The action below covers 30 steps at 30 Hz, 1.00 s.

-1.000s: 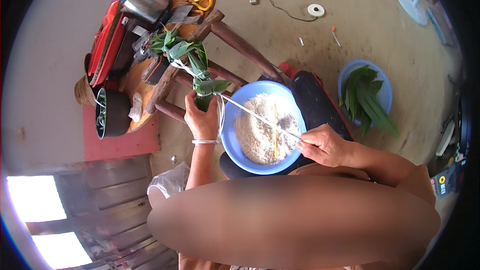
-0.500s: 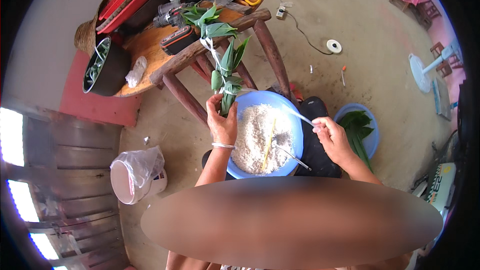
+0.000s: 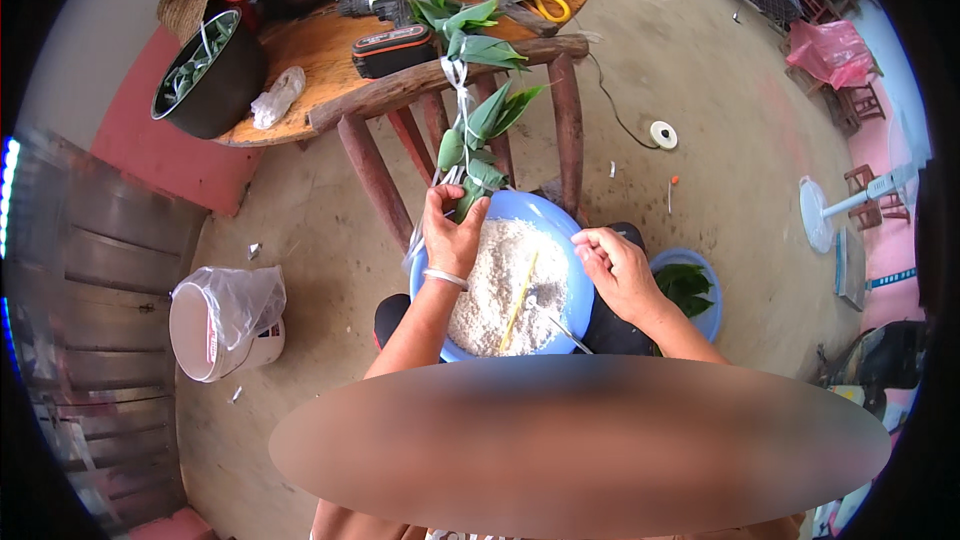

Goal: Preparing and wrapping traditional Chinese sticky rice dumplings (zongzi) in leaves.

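Note:
My left hand [image 3: 455, 230] is closed round a leaf-wrapped dumpling [image 3: 472, 202] at the far left rim of a blue basin [image 3: 562, 230]. Above it, several green leaf dumplings [image 3: 484, 118] hang in a bunch on white strings [image 3: 460, 90] from the wooden rail. White rice grains [image 3: 490, 285] fill the basin, with a yellow stick [image 3: 519, 302] and a metal spoon [image 3: 562, 328] resting in them. Over the basin's right rim, my right hand [image 3: 615, 275] has its fingers bent and drawn together. Whatever may be between those fingertips is too small to make out.
A blue bowl of green leaves [image 3: 685, 288] stands on the floor at right. Left is a white bucket [image 3: 190, 335] with a plastic bag. The wooden table [image 3: 325, 80] bears a dark pot [image 3: 235, 75], a drill battery [image 3: 393, 50] and yellow-handled scissors [image 3: 552, 6].
My right hand has moved left, closer to the basin; the white strand stretched from it no longer shows there. My left hand keeps its hold on the dumpling. The whole view has shifted.

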### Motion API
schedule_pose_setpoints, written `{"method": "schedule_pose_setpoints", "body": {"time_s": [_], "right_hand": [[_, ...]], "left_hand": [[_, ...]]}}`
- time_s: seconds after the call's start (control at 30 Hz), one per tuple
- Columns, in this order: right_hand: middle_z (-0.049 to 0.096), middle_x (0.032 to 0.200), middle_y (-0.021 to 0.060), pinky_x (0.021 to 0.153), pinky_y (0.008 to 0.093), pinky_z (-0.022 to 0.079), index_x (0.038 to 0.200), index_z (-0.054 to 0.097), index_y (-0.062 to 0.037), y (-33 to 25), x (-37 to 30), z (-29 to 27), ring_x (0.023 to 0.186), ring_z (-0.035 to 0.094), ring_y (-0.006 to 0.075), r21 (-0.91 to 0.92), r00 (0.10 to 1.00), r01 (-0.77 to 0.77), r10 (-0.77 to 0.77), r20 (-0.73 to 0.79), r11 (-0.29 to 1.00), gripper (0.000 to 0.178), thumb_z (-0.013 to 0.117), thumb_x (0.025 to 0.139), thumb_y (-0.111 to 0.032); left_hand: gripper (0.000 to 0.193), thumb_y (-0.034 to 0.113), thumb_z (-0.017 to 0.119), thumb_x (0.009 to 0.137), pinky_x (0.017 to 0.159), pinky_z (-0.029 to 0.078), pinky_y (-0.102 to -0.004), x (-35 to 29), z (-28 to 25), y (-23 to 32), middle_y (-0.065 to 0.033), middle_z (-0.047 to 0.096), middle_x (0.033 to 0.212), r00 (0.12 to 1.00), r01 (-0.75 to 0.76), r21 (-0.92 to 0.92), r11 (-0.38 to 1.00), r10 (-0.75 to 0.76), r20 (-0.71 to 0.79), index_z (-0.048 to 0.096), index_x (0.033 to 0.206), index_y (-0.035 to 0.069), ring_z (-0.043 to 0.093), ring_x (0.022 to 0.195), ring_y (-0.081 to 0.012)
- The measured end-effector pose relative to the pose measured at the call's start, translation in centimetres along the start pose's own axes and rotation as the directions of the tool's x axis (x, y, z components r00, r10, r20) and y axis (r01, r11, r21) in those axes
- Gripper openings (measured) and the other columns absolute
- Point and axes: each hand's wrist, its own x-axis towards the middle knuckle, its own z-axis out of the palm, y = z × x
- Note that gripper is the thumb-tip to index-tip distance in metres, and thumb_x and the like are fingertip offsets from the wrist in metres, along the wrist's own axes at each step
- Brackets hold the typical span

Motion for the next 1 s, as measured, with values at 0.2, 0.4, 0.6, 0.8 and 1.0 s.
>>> {"method": "schedule_pose_setpoints", "body": {"time_s": [0.2, 0.4, 0.6, 0.8, 1.0], "right_hand": [[0.068, 0.088, 0.0133, 0.071, 0.0370, 0.052, 0.107, 0.060, -0.0049, 3.9, -2.6, -0.3, 0.076, 0.066, 0.0278, -0.140, 0.986, -0.151, 0.159, 0.048, 0.979, 0.021, 0.061, 0.087, -0.011], [0.068, 0.084, 0.0102, 0.071, 0.0392, 0.052, 0.102, 0.062, -0.0066, 6.8, -5.2, -0.3, 0.077, 0.066, 0.0283, -0.228, 0.982, -0.185, 0.185, -0.021, 0.956, 0.017, 0.062, 0.086, -0.010], [0.064, 0.081, 0.0072, 0.068, 0.0413, 0.045, 0.087, 0.061, -0.0094, 7.2, -5.2, 1.1, 0.075, 0.059, 0.0296, -0.469, 0.982, 0.078, -0.148, -0.115, 0.880, 0.012, 0.063, 0.077, -0.004], [0.060, 0.076, 0.0061, 0.066, 0.0406, 0.043, 0.084, 0.059, -0.0105, 7.7, -5.7, 1.4, 0.072, 0.056, 0.0284, -0.527, 0.968, 0.088, -0.196, -0.153, 0.845, 0.012, 0.063, 0.074, -0.005], [0.059, 0.073, 0.0058, 0.064, 0.0414, 0.041, 0.083, 0.058, -0.0108, 8.3, -5.6, 2.2, 0.070, 0.055, 0.0285, -0.522, 0.960, 0.107, -0.224, -0.167, 0.846, 0.015, 0.064, 0.071, -0.005]], "left_hand": [[0.045, 0.005, 0.081, 0.068, 0.081, 0.049, -0.0354, 1.8, -2.9, 0.3, -0.0123, 0.060, 0.090, 0.984, -0.172, 0.245, 0.954, 0.154, 0.089, 0.053, 0.104, 0.003, 0.060, 0.086, -0.0265], [0.049, 0.014, 0.077, 0.078, 0.083, 0.050, -0.0326, 2.6, -3.7, 1.3, -0.0116, 0.066, 0.096, 0.957, -0.113, 0.403, 0.908, -0.009, 0.288, 0.058, 0.119, -0.001, 0.064, 0.088, -0.0201], [0.057, 0.032, 0.077, 0.083, 0.083, 0.049, -0.0284, 2.7, -2.4, 8.7, -0.0066, 0.064, 0.102, 0.801, 0.093, 0.014, 0.996, -0.083, 0.593, 0.056, 0.121, -0.005, 0.059, 0.091, -0.0132], [0.037, 0.039, 0.059, 0.095, 0.064, 0.045, -0.0225, 10.3, -1.7, 17.4, -0.0023, 0.062, 0.090, 0.640, 0.398, -0.114, 0.910, -0.186, 0.745, 0.060, 0.108, 0.004, 0.053, 0.074, -0.0086], [0.046, 0.040, 0.054, 0.098, 0.063, 0.054, -0.0241, 20.8, -2.3, 21.4, -0.0100, 0.062, 0.093, 0.635, 0.742, -0.322, 0.588, -0.463, 0.618, 0.054, 0.113, -0.004, 0.060, 0.073, -0.0147]]}}
